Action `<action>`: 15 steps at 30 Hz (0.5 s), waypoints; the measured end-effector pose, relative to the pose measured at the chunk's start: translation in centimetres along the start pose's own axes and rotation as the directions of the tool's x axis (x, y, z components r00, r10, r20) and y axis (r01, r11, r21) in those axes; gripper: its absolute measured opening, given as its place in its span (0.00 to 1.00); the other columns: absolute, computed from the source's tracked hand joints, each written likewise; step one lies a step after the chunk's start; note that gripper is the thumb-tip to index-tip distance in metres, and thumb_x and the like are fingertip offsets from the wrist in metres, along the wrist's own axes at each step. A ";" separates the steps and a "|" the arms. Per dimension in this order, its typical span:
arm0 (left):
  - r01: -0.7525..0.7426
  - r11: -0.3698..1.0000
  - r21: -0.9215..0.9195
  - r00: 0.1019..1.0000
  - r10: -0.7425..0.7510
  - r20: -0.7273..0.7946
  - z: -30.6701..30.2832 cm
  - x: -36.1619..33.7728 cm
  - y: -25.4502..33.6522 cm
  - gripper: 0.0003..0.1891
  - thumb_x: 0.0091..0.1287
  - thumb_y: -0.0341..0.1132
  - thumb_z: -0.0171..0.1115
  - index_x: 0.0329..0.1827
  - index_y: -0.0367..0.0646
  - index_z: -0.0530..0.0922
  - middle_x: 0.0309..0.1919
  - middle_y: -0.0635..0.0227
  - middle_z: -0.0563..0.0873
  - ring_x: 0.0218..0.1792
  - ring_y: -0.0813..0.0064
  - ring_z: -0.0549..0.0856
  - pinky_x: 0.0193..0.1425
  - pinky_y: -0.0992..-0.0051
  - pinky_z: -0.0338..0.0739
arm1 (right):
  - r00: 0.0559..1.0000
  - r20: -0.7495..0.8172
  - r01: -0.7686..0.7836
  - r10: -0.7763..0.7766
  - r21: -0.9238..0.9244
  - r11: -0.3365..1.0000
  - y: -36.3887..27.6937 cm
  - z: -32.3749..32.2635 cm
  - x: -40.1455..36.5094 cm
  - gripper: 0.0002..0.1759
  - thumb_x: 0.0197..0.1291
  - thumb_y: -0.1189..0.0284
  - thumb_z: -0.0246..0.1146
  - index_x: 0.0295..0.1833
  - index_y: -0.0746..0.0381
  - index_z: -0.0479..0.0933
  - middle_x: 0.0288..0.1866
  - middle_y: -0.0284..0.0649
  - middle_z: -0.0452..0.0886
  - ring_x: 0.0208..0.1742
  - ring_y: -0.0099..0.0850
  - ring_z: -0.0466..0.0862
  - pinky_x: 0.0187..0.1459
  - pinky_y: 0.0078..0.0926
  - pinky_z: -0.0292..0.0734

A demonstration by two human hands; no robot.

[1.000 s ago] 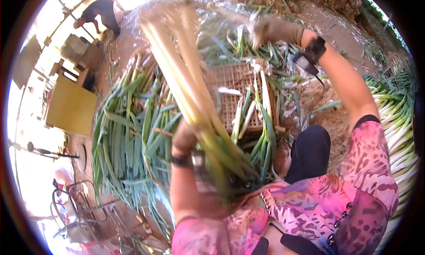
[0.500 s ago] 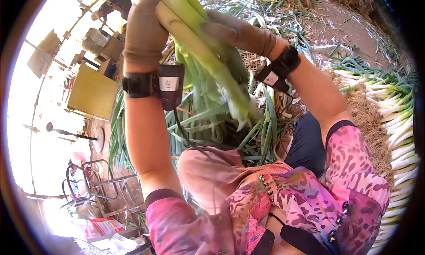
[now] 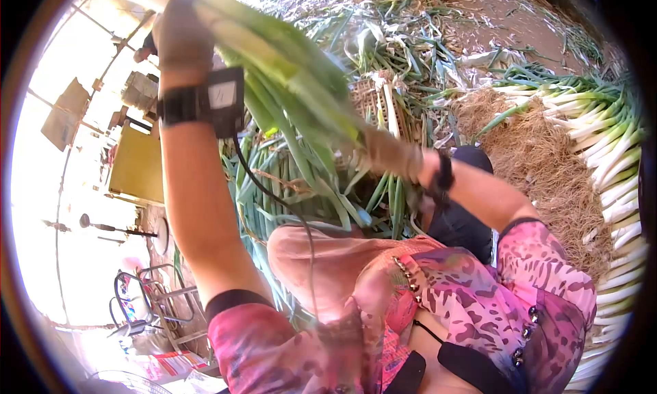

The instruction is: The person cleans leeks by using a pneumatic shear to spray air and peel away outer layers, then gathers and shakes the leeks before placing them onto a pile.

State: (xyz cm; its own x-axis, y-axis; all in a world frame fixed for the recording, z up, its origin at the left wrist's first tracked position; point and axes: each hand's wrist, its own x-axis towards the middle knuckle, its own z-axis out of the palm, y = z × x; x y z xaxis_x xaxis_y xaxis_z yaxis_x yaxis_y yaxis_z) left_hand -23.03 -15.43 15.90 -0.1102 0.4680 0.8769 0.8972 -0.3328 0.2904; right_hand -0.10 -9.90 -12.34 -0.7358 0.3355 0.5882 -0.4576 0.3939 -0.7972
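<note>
My left hand (image 3: 185, 35), in a brown glove, is closed round a large green onion (image 3: 274, 52) near the upper left. The stalk slants down to the right, with long green leaves hanging from it. At the lower end of the stalk is my right hand (image 3: 387, 151), also gloved and blurred by motion. Its fingers are smeared, so their grip cannot be made out. More green leaves (image 3: 287, 178) lie beneath, in front of my knee.
Trimmed onions with white stems (image 3: 619, 189) lie in a long row at the right, beside a heap of roots (image 3: 540, 175). Loose leaf scraps (image 3: 424, 48) cover the ground ahead. At the left are a yellow box (image 3: 137, 163) and a metal-framed chair (image 3: 147, 298).
My left hand has moved left with the onion. My right hand has moved down from the upper stalk towards its leafy end.
</note>
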 end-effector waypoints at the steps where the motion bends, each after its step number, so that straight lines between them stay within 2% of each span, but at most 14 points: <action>1: -0.023 0.998 0.057 1.000 0.023 -0.002 -0.7 -0.3 -0.4 0.19 0.69 0.39 0.62 0.57 0.34 0.78 0.47 0.55 0.86 0.49 0.61 0.86 0.57 0.66 0.81 | 0.957 0.204 -0.154 0.204 -0.236 0.959 -0.5 -0.2 -3.1 0.39 0.64 0.58 0.66 0.76 0.61 0.63 0.47 0.55 0.82 0.46 0.42 0.83 0.51 0.41 0.79; 2: -0.040 0.993 0.112 0.999 0.041 -0.007 -1.5 -0.9 -0.8 0.19 0.69 0.39 0.62 0.57 0.34 0.78 0.47 0.55 0.86 0.49 0.61 0.86 0.57 0.66 0.81 | 0.833 0.391 -0.164 0.391 -0.500 0.851 -0.9 -0.5 -6.2 0.37 0.62 0.61 0.65 0.76 0.59 0.65 0.46 0.57 0.82 0.45 0.46 0.83 0.53 0.44 0.78; 3: -0.053 0.985 0.166 0.999 0.053 0.002 -2.0 -1.4 -1.3 0.19 0.69 0.39 0.62 0.57 0.34 0.78 0.47 0.55 0.86 0.49 0.61 0.86 0.57 0.65 0.81 | 0.780 0.461 -0.122 0.423 -0.551 0.825 0.8 -1.0 -9.3 0.33 0.62 0.54 0.64 0.69 0.59 0.73 0.48 0.55 0.83 0.49 0.50 0.84 0.55 0.47 0.77; 4: -0.062 0.976 0.209 0.998 0.062 0.006 -2.4 -1.9 -1.5 0.19 0.69 0.39 0.62 0.57 0.34 0.78 0.47 0.55 0.86 0.49 0.61 0.86 0.57 0.65 0.81 | 0.494 0.530 -0.180 0.689 -0.713 0.678 -0.9 -2.6 -8.7 0.26 0.63 0.51 0.62 0.57 0.58 0.80 0.46 0.51 0.85 0.51 0.51 0.85 0.55 0.47 0.79; 5: -0.070 0.966 0.247 0.998 0.069 0.016 -2.8 -2.5 -1.7 0.19 0.69 0.39 0.62 0.57 0.34 0.78 0.47 0.55 0.86 0.49 0.60 0.86 0.57 0.65 0.81 | 0.512 0.450 -0.158 0.732 -0.788 0.595 -2.1 -3.7 -8.3 0.25 0.66 0.48 0.61 0.52 0.59 0.82 0.44 0.52 0.86 0.48 0.49 0.86 0.51 0.48 0.80; 6: -0.099 0.944 0.315 0.994 0.105 -0.001 -3.3 -3.5 -1.4 0.20 0.68 0.40 0.62 0.57 0.34 0.78 0.47 0.55 0.86 0.49 0.60 0.86 0.57 0.64 0.81 | 0.741 0.392 -0.140 0.545 -0.703 0.697 -0.9 -5.2 -8.9 0.19 0.68 0.53 0.59 0.48 0.58 0.83 0.39 0.50 0.86 0.41 0.47 0.87 0.46 0.46 0.81; 7: -0.129 0.916 0.379 0.989 0.146 -0.018 -3.8 -4.6 -1.2 0.21 0.68 0.40 0.62 0.58 0.34 0.78 0.47 0.55 0.86 0.49 0.59 0.86 0.57 0.64 0.81 | 0.857 0.289 -0.124 0.427 -0.689 0.714 -2.5 -6.3 -7.6 0.14 0.70 0.62 0.59 0.47 0.59 0.84 0.35 0.47 0.86 0.33 0.42 0.86 0.40 0.39 0.83; 8: -0.157 0.883 0.441 0.981 0.192 -0.034 -4.2 -5.3 -1.2 0.22 0.68 0.41 0.62 0.58 0.34 0.77 0.48 0.55 0.86 0.50 0.59 0.86 0.58 0.63 0.81 | 0.971 0.124 -0.082 0.206 -0.635 0.768 -3.1 -7.1 -6.6 0.11 0.69 0.69 0.60 0.49 0.61 0.84 0.32 0.44 0.86 0.29 0.32 0.84 0.35 0.30 0.82; 9: -0.114 0.941 0.320 0.990 0.133 -0.040 -4.6 -5.4 -1.8 0.21 0.69 0.39 0.61 0.58 0.33 0.77 0.48 0.53 0.86 0.50 0.58 0.86 0.58 0.62 0.81 | 0.974 0.020 -0.188 0.225 -0.477 0.859 -5.8 -7.6 -4.8 0.10 0.68 0.72 0.62 0.50 0.63 0.84 0.31 0.41 0.85 0.29 0.25 0.83 0.33 0.24 0.80; 10: -0.065 0.980 0.191 0.996 0.074 -0.045 -4.9 -5.5 -2.4 0.20 0.70 0.37 0.59 0.58 0.32 0.76 0.49 0.50 0.86 0.51 0.58 0.86 0.59 0.62 0.81 | 0.975 -0.047 -0.222 0.217 -0.200 0.954 -5.7 -7.6 -3.9 0.10 0.68 0.72 0.62 0.50 0.63 0.84 0.28 0.41 0.84 0.28 0.20 0.81 0.33 0.24 0.80; 11: -0.012 0.998 0.061 0.999 0.015 -0.050 -5.3 -5.6 -3.0 0.18 0.71 0.35 0.58 0.58 0.31 0.75 0.50 0.48 0.86 0.51 0.57 0.86 0.60 0.61 0.82 | 0.994 -0.067 -0.102 0.086 -0.288 0.952 -5.6 -7.1 -2.8 0.10 0.68 0.71 0.63 0.50 0.62 0.83 0.27 0.41 0.84 0.28 0.22 0.82 0.33 0.26 0.80; 12: 0.200 0.891 -0.408 0.969 -0.242 -0.054 -4.9 -5.8 -1.2 0.20 0.70 0.38 0.57 0.58 0.30 0.75 0.50 0.48 0.85 0.52 0.56 0.86 0.61 0.60 0.81 | 0.996 -0.075 0.011 -0.042 -0.372 0.928 -5.3 -6.2 -1.7 0.09 0.68 0.71 0.63 0.49 0.62 0.83 0.27 0.42 0.84 0.27 0.24 0.83 0.32 0.28 0.80; 13: 0.335 0.538 -0.773 0.884 -0.463 0.061 -4.4 -6.0 0.4 0.22 0.70 0.40 0.55 0.59 0.30 0.75 0.51 0.47 0.85 0.53 0.55 0.85 0.63 0.58 0.80 | 0.983 -0.070 0.121 -0.171 -0.455 0.882 -5.1 -5.2 -0.8 0.09 0.67 0.70 0.63 0.48 0.61 0.83 0.27 0.42 0.84 0.27 0.26 0.84 0.32 0.30 0.81; 15: 0.339 0.609 -0.718 0.865 -0.502 -0.018 -3.7 -6.5 2.0 0.26 0.67 0.43 0.54 0.60 0.29 0.74 0.52 0.46 0.83 0.55 0.54 0.84 0.65 0.57 0.78 | 0.998 -0.060 -0.026 -0.032 -0.769 0.638 -4.3 -3.0 0.1 0.08 0.67 0.69 0.63 0.47 0.60 0.81 0.26 0.43 0.83 0.26 0.33 0.85 0.31 0.34 0.81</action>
State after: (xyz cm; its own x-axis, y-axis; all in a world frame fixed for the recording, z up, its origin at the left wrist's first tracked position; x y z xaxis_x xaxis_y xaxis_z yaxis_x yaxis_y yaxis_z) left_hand -22.14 -22.21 12.16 -0.5533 0.5572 0.6191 0.2017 -0.6315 0.7487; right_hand 3.33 -9.05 -8.43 -0.6893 0.3737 0.6207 0.1111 0.9011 -0.4191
